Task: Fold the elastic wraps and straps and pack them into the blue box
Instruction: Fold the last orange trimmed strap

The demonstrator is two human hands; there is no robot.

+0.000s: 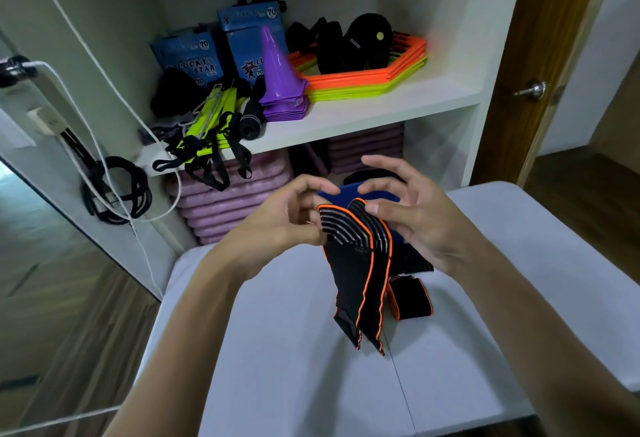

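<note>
A black elastic wrap (360,280) with orange edging and grey grip stripes hangs folded over, its ends dangling above the white table (311,367). My left hand (287,218) pinches the wrap's top fold at its left side. Beside the fold on the right, my right hand (412,214) has its fingers spread, one fingertip touching the wrap. The blue box (349,190) stands just behind my hands, mostly hidden by them. A folded black-and-orange strap (412,298) lies on the table right of the hanging wrap, and a black strap (415,260) lies behind it.
A white shelf (363,110) behind the table holds purple cones (280,72), orange and yellow hexagon rings (374,79), blue packets (187,55), black gear and a yellow-green ladder. Purple mats (221,197) are stacked below. Cables hang at left. A wooden door (540,55) is at right.
</note>
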